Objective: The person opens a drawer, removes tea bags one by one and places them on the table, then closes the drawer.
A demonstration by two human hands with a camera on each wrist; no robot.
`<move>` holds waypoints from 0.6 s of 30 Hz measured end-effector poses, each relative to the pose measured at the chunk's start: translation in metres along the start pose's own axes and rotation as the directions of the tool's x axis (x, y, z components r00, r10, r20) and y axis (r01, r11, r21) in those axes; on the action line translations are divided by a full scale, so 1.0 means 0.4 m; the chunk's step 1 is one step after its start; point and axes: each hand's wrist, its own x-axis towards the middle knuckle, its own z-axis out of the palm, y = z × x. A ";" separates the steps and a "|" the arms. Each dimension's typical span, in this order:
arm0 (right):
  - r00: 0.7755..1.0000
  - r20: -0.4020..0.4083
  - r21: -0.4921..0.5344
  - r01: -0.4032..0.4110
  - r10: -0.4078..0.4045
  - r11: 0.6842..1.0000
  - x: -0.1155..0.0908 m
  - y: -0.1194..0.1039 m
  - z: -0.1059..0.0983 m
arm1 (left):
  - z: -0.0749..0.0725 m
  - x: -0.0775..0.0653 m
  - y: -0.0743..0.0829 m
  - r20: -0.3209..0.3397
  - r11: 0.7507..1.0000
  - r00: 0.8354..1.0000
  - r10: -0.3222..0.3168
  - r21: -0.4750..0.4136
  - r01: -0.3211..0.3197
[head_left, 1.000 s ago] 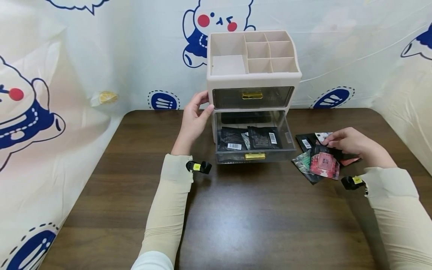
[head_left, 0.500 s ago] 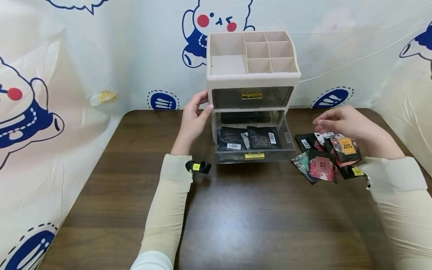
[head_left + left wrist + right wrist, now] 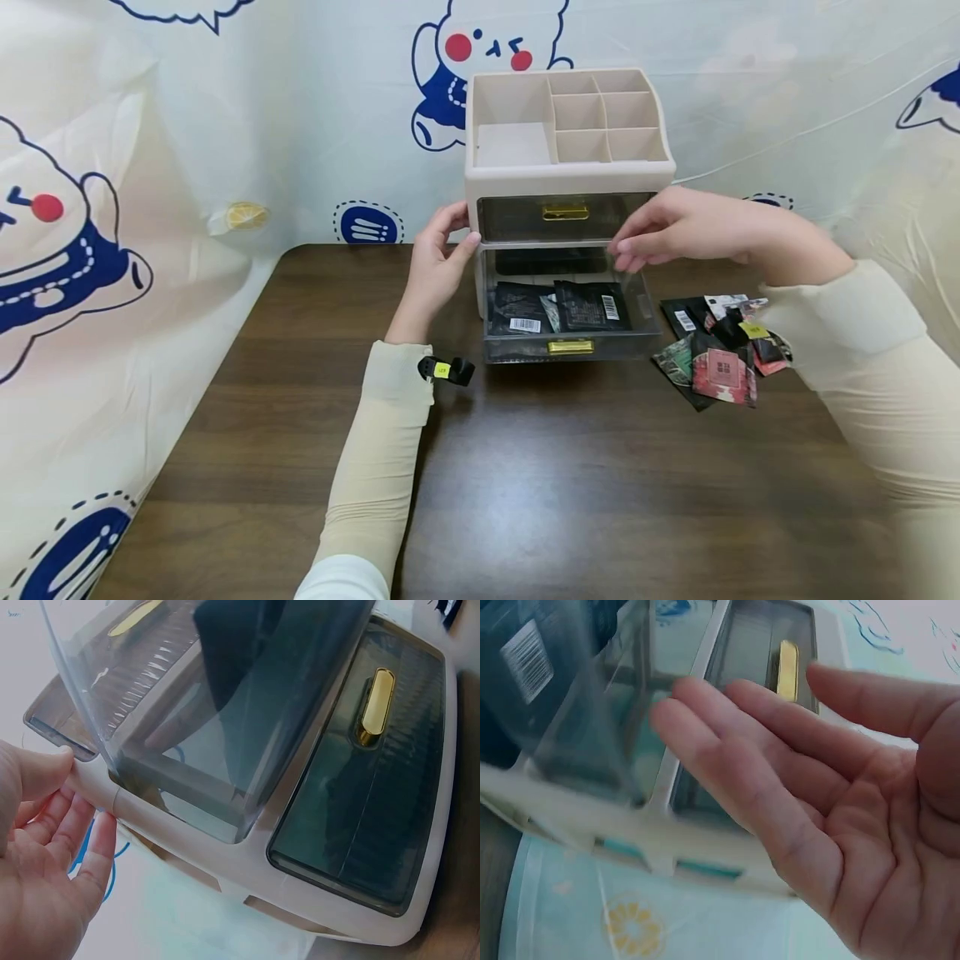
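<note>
A cream desktop organizer (image 3: pixel 570 179) stands at the back of the table, its clear middle drawer (image 3: pixel 510 350) pulled out. Black sachets (image 3: pixel 592 307) lie inside that drawer, some with barcodes showing. My left hand (image 3: pixel 438 267) holds the organizer's left front edge; the left wrist view shows the thumb on the frame's front and the fingers along its side. My right hand (image 3: pixel 690 225) hovers over the drawer's right side, in front of the upper drawer (image 3: pixel 517 221). In the right wrist view its fingers (image 3: pixel 757 787) are loosely bent with nothing between them.
Several loose sachets (image 3: pixel 723 375), red, green and black, lie in a pile on the table (image 3: pixel 525 500) right of the drawer, partly covered by the right wrist camera. A closed lower drawer (image 3: pixel 360 795) shows in the left wrist view. A printed curtain hangs behind.
My right hand has lifted off the sachet pile and moved left, over the pulled-out drawer. The left hand and the organizer hold their place.
</note>
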 end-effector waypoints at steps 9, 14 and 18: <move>0.976 0.214 -0.108 -0.019 0.042 0.994 0.100 -0.067 0.010 | -0.001 0.002 0.004 0.000 1.000 1.000 -0.023 0.007 0.023; 0.948 0.274 -0.179 -0.113 0.160 0.977 0.139 -0.086 0.032 | -0.003 0.001 0.002 -0.003 1.000 1.000 -0.015 0.005 0.015; 0.910 0.330 -0.223 -0.185 0.253 0.957 0.157 -0.091 0.048 | -0.002 0.000 0.001 -0.001 1.000 1.000 -0.008 0.001 0.008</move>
